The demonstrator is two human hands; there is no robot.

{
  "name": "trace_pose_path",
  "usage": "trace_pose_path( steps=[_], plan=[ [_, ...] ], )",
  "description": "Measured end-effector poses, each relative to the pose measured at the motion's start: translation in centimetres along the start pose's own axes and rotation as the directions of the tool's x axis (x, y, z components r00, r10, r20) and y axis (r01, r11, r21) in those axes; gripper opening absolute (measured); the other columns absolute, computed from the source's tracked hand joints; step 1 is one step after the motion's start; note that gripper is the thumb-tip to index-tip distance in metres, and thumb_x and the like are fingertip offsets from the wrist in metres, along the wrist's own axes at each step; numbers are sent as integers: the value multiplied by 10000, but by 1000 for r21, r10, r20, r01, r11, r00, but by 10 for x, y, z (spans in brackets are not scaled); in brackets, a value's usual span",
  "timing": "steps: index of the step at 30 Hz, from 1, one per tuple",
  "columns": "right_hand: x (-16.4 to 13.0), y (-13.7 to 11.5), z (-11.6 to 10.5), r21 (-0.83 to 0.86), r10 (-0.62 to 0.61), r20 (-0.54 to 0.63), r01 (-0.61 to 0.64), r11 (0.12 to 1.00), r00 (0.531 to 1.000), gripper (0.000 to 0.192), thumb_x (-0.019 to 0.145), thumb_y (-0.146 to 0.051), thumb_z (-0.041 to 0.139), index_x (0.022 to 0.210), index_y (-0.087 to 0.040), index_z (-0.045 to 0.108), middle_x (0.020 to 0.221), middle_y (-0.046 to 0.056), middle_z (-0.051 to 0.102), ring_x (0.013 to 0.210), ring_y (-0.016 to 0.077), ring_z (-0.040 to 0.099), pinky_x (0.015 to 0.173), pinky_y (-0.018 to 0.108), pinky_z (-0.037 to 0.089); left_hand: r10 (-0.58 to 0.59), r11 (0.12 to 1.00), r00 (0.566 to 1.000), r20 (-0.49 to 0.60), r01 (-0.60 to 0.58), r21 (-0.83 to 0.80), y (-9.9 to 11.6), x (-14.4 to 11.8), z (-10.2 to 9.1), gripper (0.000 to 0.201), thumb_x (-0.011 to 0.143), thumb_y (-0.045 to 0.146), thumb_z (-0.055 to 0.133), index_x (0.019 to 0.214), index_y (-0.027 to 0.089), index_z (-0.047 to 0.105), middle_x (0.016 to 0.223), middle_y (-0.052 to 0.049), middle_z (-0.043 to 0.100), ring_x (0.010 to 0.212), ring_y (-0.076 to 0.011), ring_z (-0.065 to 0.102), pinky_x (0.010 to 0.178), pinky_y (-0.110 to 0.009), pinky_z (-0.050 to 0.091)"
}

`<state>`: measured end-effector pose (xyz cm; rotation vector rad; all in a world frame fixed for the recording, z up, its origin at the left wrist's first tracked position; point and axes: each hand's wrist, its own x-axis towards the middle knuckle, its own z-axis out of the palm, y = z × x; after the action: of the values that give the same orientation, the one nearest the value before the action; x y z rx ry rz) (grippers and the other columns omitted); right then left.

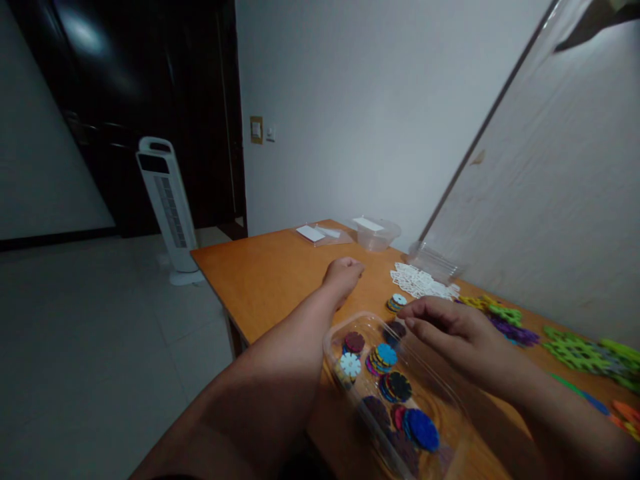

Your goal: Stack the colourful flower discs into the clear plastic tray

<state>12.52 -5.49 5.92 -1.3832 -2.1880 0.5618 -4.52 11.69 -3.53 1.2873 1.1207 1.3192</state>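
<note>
I can't tell whether my left hand (343, 275) or right hand (457, 327), fingers bent, pinches anything near the clear tray (367, 323), its discs (386, 354) probably stacked for compactness.

Inside the colourless clear box (369, 315), discs are showing many colours: a maroon disc (355, 341), a white disc (350, 365), a light blue disc (387, 354) topping yellow and magenta edges, a black disc (401, 385) and a royal blue disc (425, 430). A small disc stack (398, 301) is showing white above yellow and dark bands. Openwork pieces (420, 280) are making a white lattice pattern, while other pieces are glowing yellow, lime green (506, 313) and purple (520, 333). The table (260, 273) is showing orange-brown, the door (135, 87) very dark brown, and the tower fan (163, 193) white with a black panel.
</note>
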Motion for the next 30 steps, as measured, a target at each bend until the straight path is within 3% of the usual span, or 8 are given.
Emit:
trace_pose_path(
  steps=[3,7,14,20,25,30],
  plan=[
    [-7,-32,5,-102,-124,51,129,986,991,199,930,-260,506,943,-234,702,889,49,715,818,200,647,718,309,492,8,1000,1000,5,-8,-3,2,-2,0,159,722,337,621,702,181,601,620,13,579,561,-114,480,544,-241,333],
    [-13,-55,21,-330,-128,187,185,926,974,178,878,-178,511,841,-226,678,810,49,691,731,193,614,671,303,442,-7,1000,1000,11,7,-3,3,-2,-1,163,722,340,628,706,180,606,621,12,583,559,-111,478,539,-238,324],
    [-9,-60,40,-487,-95,266,219,845,959,195,886,-178,510,766,-217,660,720,52,702,627,190,588,587,306,361,-25,1000,1000,12,25,-16,6,-5,-1,153,724,327,640,715,177,613,637,4,591,565,-115,490,536,-240,326],
    [-10,-62,44,-468,-111,282,237,851,953,229,902,-188,512,731,-220,660,677,38,696,559,154,570,576,282,376,-45,999,999,13,45,-21,9,-7,-1,141,730,306,641,697,176,595,620,17,570,546,-101,470,548,-235,325],
    [-11,-56,34,-403,-99,210,179,898,973,197,886,-197,517,773,-234,673,711,39,699,636,179,612,606,288,414,-29,999,999,19,29,-14,7,-6,-1,138,728,311,628,702,179,598,612,14,568,552,-109,473,538,-239,319],
    [-3,-22,9,-254,-45,-48,31,967,998,224,937,-325,496,1008,-254,696,863,40,734,751,208,661,646,307,460,-11,1000,1000,17,11,-10,6,-5,-1,146,725,326,629,698,185,598,632,4,588,552,-117,474,527,-249,318]
  ],
)
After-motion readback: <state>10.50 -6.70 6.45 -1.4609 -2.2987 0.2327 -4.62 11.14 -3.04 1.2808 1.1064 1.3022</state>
